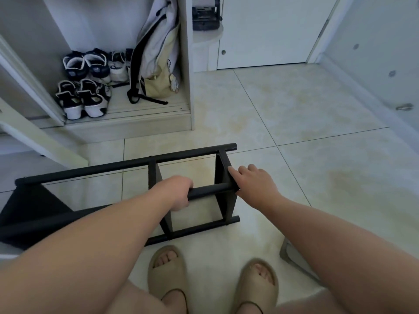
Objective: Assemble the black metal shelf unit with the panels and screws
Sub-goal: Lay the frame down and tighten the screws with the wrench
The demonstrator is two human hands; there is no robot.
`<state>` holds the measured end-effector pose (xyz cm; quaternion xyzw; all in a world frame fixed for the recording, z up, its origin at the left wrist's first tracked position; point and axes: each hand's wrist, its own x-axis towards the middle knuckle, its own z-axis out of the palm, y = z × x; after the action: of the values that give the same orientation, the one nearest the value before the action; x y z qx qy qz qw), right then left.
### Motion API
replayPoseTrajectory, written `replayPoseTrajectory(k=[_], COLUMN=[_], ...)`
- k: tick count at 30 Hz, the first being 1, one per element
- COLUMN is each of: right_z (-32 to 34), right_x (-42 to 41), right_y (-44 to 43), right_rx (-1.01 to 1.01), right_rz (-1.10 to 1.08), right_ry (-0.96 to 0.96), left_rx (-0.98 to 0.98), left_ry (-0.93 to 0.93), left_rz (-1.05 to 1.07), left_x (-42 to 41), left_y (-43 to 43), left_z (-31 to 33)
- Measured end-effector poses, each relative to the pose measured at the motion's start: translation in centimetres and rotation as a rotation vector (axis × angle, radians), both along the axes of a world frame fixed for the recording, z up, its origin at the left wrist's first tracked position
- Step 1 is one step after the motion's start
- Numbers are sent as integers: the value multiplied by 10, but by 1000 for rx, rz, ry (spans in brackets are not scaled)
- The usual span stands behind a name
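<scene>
We log the black metal tube-framed shelf unit (127, 166) lying sideways on pale glossy floor tiles (317, 105). Our left hand (179, 192) grips its crossbar (210, 191); our right hand (256, 181), fingers relaxed, touches the end panel (227, 205). The open white shoe closet (136, 125) stands behind.

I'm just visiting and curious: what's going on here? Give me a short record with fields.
Object: black shelf unit, lying on its side on the tiled floor
Left hand: grips a black crossbar
Right hand: rests on the end panel, forefinger along its edge
Nearby: shoes and a backpack in the open closet
Feet: beige slippers
</scene>
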<state>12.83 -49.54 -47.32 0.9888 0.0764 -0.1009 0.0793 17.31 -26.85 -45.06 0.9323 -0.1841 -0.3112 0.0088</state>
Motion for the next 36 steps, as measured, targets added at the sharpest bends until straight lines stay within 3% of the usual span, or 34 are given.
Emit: replayPoseTrajectory(k=[7,13,18,22,30,36], right_z=[-14,-15,4,14,-10,-54], right_x=[15,8,-24,-65,-155,-183], right_y=[1,-8,-35,-75,-180,-238], right_rx=[-61,29,107,93,-45,3], right_rz=[-11,-12,-10,-123,-369,-582], right_ry=[10,65,179,196,395,656], left_rx=[30,37,122,-59,-167,-152], left_ry=[47,10,-251,-391,-272,-213], left_rz=[-22,-51,-179,-239,-524,-846], left_x=[2,8,2,-9,-46,-73], left_y=[-8,-10,-20,-55,-158,-230], left_z=[-7,-6,-1,2,-20,-64])
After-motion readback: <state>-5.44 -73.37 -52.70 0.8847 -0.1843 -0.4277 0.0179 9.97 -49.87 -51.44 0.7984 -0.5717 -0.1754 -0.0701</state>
